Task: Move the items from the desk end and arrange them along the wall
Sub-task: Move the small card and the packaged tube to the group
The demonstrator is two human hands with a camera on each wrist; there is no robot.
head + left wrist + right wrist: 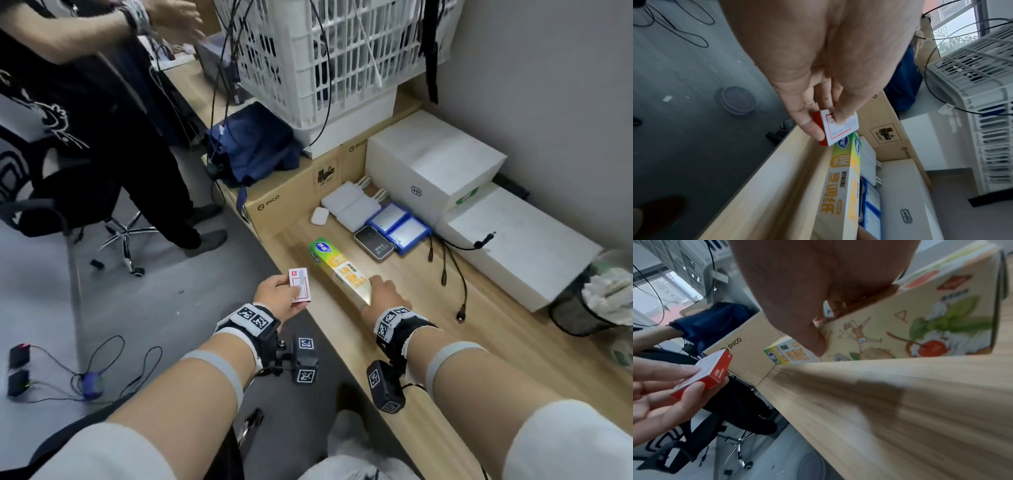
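Red-white small box (300, 284), green-yellow long carton (339, 269)

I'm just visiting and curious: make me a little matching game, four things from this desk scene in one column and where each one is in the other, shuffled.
Things:
1. small red and white box
2. long green and yellow box
3. white basket
4. phone

Places:
A. stacked on boxes at the far end
B. flat on the desk beside the blue packs
C. held in the left hand
D. on the desk under the right hand

Pairs: 1-C, 2-D, 3-A, 4-B
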